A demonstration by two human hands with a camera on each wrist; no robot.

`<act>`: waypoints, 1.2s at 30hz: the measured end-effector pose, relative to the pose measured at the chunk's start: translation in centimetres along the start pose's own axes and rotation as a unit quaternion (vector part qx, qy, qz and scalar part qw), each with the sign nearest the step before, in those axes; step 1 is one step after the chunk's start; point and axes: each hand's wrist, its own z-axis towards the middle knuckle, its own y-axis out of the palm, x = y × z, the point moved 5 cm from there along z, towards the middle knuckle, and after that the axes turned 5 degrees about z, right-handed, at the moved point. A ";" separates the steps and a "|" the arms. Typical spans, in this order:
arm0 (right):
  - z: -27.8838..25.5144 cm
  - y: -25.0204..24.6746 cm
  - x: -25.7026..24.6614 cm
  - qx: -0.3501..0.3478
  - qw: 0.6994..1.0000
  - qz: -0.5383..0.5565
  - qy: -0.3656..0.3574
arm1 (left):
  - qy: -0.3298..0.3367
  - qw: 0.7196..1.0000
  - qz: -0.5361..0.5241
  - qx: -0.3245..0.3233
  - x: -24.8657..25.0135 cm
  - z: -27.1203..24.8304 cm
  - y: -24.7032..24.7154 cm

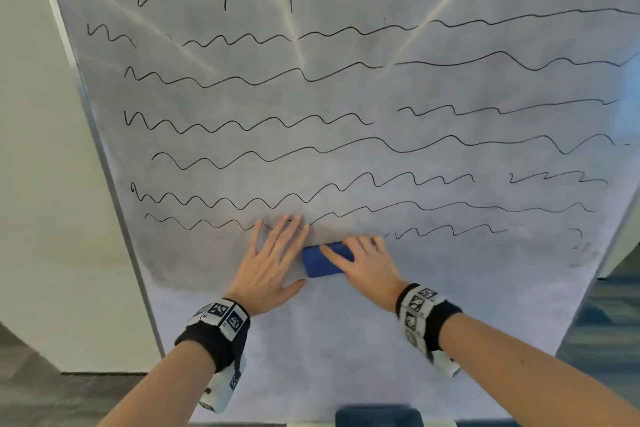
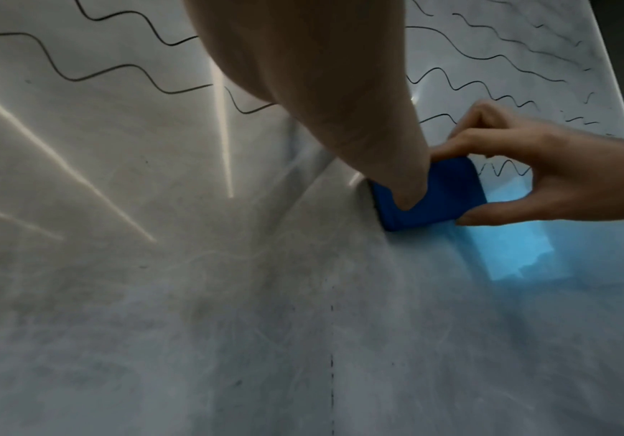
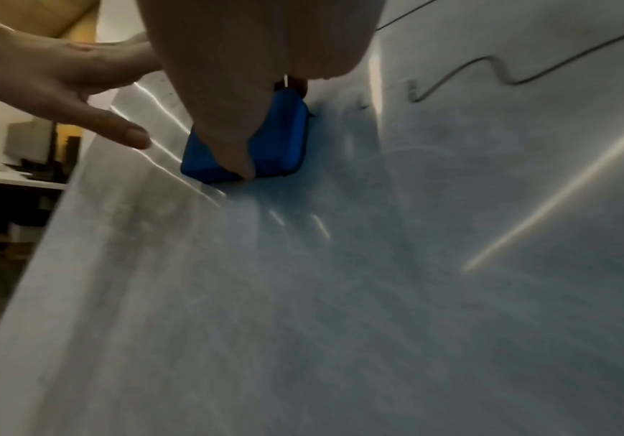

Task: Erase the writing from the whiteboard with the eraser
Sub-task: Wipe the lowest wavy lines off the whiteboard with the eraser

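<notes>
The whiteboard (image 1: 346, 340) carries black numerals along the top and several wavy lines (image 1: 311, 146) below them. Its lower part shows only grey smudges. A blue eraser (image 1: 317, 267) lies flat against the board just under the lowest wavy lines. My right hand (image 1: 360, 253) grips it, thumb on the near edge and fingers curled over the far edge; the same eraser (image 2: 440, 194) and right hand (image 2: 563, 177) appear in the left wrist view. My left hand (image 1: 277, 253) presses flat on the board just left of the eraser (image 3: 280, 138), fingers spread, thumb (image 3: 131, 135) a little apart from it.
A pale wall (image 1: 41, 184) borders the board's left frame (image 1: 114, 184). A dark blue object (image 1: 379, 416) sits at the board's bottom edge. Blue carpet (image 1: 609, 315) shows at the right. A white desk (image 3: 15, 180) with dark items stands beyond the board's left side.
</notes>
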 end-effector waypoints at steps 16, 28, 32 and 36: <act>0.3 -0.7 -1.4 0.010 0.997 -0.007 0.073 | 0.076 0.996 0.009 0.039 -2.4 0.4 -0.6; 0.4 -0.1 -1.8 -0.040 0.996 0.001 0.077 | 0.097 0.992 0.007 0.082 0.2 1.0 0.9; -0.1 -0.3 -1.1 -0.005 0.996 0.012 0.085 | 0.099 0.990 0.019 0.094 1.4 1.5 2.1; -1.0 -0.9 -0.4 0.029 0.996 0.018 0.088 | 0.119 0.985 0.064 0.109 2.4 1.4 3.1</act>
